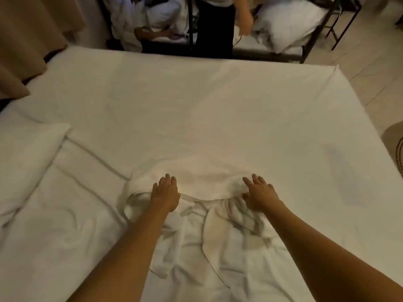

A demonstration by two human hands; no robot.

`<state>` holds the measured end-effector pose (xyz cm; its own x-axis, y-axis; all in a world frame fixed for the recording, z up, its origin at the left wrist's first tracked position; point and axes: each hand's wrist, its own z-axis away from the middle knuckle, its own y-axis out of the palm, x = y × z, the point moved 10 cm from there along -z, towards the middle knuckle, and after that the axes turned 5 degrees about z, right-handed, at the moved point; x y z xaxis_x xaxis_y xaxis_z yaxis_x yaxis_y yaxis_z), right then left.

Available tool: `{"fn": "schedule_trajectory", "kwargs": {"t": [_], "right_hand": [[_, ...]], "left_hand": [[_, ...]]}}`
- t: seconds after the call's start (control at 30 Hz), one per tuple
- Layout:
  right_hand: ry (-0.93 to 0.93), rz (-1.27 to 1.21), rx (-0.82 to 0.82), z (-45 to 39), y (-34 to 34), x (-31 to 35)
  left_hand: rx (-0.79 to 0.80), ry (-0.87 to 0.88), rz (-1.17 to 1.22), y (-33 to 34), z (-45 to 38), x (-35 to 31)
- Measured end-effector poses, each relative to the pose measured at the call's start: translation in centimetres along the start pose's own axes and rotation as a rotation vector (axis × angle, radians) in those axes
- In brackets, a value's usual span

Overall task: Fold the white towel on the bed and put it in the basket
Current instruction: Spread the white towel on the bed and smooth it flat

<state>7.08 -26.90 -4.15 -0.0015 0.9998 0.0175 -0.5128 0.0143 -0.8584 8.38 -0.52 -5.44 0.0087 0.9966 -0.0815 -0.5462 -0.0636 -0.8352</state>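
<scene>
On the bed (218, 105), flat open hands, left (165, 196) and right (260, 196), against white towel (209, 184)

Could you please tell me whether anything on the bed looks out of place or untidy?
Yes: the white terry towel lies bunched and creased under the left hand and right hand, not yet squared. No basket is in view. Both hands press flat, without grip.

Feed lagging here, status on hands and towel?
Left hand and right hand flat on towel, fingers straight. Towel bunched on bed, unfolded. Basket not in view. Pillow far left, not in the way.
</scene>
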Motion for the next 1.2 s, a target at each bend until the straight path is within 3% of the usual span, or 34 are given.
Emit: {"fn": "schedule_trajectory", "kwargs": {"t": [0.37, 0.57, 0.93, 1.2], "right_hand": [[-0.086, 0.224, 0.005, -6.7, 7.1, 2.0], [-0.032, 0.205, -0.065, -8.2, 6.5, 0.3], [-0.123, 0.117, -0.185, -6.6, 5.7, 0.9], [-0.090, 0.039, -0.278, -4.9, 5.3, 0.2]], "left_hand": [[-0.018, 0.011, -0.151, 7.5, -4.5, 1.6], [-0.136, -0.010, -0.136, 6.1, -5.9, 2.5], [-0.243, 0.039, -0.284, 5.0, -4.9, 0.9], [-0.226, -0.042, -0.155, 4.0, -4.3, 2.1]]}}
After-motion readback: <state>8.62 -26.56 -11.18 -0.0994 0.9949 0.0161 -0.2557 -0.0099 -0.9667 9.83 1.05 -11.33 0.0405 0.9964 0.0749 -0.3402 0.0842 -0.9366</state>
